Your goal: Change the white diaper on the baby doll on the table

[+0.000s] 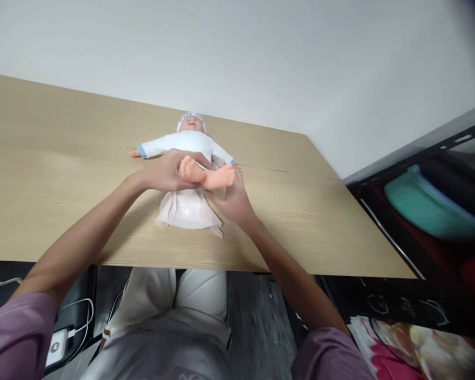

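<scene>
A baby doll (pixel 190 141) in a white top and a white cap lies on its back in the middle of the wooden table (pixel 63 174), head toward the wall. My left hand (pixel 164 171) is wrapped round the doll's bare legs and holds them lifted. My right hand (pixel 231 203) rests at the doll's right side, fingers closed under the raised foot and on the edge of the white cloth (pixel 186 211) spread beneath the doll's bottom.
A white wall runs behind the table. To the right stands a dark rack with a teal container (pixel 427 208). Below the table's front edge are my lap, a white charger with a cable (pixel 57 345) at the left, and colourful items on the floor at the right.
</scene>
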The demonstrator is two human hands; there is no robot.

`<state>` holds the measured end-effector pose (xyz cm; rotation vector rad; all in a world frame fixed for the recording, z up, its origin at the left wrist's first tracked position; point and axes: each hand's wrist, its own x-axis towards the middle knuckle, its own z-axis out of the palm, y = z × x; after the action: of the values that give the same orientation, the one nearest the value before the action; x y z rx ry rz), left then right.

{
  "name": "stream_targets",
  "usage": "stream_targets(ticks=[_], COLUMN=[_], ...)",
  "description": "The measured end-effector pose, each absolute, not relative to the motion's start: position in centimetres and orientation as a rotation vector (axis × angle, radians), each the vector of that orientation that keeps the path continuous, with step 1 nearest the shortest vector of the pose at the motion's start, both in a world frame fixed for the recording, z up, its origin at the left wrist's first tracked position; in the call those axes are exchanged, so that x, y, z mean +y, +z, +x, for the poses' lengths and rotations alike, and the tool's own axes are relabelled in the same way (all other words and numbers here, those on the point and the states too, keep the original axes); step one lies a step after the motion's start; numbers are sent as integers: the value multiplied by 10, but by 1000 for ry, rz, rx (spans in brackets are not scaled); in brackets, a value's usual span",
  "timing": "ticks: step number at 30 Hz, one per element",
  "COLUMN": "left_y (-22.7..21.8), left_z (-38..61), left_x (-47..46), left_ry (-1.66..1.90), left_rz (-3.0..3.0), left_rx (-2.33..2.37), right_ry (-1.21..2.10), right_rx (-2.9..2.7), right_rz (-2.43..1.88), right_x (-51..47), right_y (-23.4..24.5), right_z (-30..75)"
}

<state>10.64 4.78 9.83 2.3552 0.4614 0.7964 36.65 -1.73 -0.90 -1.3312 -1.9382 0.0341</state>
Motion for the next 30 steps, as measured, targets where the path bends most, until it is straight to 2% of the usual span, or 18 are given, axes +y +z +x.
stream_targets(ticks=[4,8,13,22,30], left_y=[78,68,56,10,17], left_z=[103,78,33,-1,-2], left_x=[37,33,32,37,34], left_ry=[859,800,679,517,338], left_rz=[2375,2455,2607,2763,2857], left_rx=[362,379,580,440,473], right_ry=[138,56,-127,-197,-141], right_rx=[-2045,-2165,-2323,-2451,-2515], right_rz=[-1132,-1078,-887,-835,-880], right_x=[-40,-44,-39,-37,-38], right_y=[2,6,-17,-41,-35], right_z=[351,366,404,418,416])
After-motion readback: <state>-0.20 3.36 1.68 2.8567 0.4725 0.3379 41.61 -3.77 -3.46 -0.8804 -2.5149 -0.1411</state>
